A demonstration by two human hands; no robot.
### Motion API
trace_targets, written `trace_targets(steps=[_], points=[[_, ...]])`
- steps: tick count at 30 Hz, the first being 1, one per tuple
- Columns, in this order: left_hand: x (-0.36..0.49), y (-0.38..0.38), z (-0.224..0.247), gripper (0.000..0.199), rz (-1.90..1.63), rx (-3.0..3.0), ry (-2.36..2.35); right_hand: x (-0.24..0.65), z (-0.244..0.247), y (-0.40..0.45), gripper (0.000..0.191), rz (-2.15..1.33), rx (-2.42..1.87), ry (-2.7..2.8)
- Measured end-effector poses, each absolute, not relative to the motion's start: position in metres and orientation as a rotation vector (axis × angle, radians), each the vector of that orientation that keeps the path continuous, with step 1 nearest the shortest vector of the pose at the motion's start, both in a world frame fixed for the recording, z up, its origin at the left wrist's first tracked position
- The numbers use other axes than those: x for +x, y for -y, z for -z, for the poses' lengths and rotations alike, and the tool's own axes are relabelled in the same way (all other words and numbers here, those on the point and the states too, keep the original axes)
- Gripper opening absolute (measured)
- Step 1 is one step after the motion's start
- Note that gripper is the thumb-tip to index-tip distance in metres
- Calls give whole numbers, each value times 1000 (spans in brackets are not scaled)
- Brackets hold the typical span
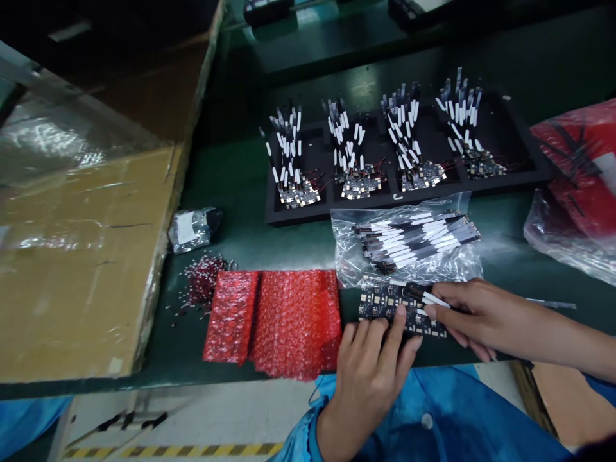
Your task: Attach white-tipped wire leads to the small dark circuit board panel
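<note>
A dark panel of small circuit boards (380, 303) lies flat at the table's front edge. My left hand (368, 362) rests on its near side, fingers stretched out, with the index fingertip touching the board. Between the thumb and fingers of my right hand (474, 314) is a thin black flat cable with a white strip (436, 299), held over the panel's right part. The cable's far end meets the panel's upper edge; whether it touches I cannot tell. Just behind lies a clear plastic bag (344, 247) with a bundle of similar flat cables (416, 237) on it.
Behind stands a black compartment tray (308, 215) with several clusters of boards and upright cables. Left are red bubble wrap (293, 321), a pile of small red-and-white parts (205, 279), a silvery packet (192, 230) and a large cardboard box (81, 269). A red bag (582, 192) lies right.
</note>
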State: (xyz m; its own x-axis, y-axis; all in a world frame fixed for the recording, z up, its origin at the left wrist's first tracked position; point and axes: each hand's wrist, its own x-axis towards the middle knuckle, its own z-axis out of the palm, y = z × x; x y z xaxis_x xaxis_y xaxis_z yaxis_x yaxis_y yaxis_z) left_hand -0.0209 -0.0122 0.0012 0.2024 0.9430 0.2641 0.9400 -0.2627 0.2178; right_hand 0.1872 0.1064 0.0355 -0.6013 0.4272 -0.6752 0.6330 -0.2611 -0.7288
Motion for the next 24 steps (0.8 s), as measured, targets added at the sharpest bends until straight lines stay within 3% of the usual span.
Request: trace_targets(steps=[16, 21, 24], points=[[-22, 14, 3, 51, -551, 2495, -1928, 213, -45, -114, 33, 1780, 1325, -2037], [-21, 14, 4, 52, -557, 2492, -1928, 235, -65, -127, 49, 1474, 1470, -2253], [-20, 15, 4, 52, -555, 2511, -1927, 246, -76, -135, 49, 1519, 1636, -2295]])
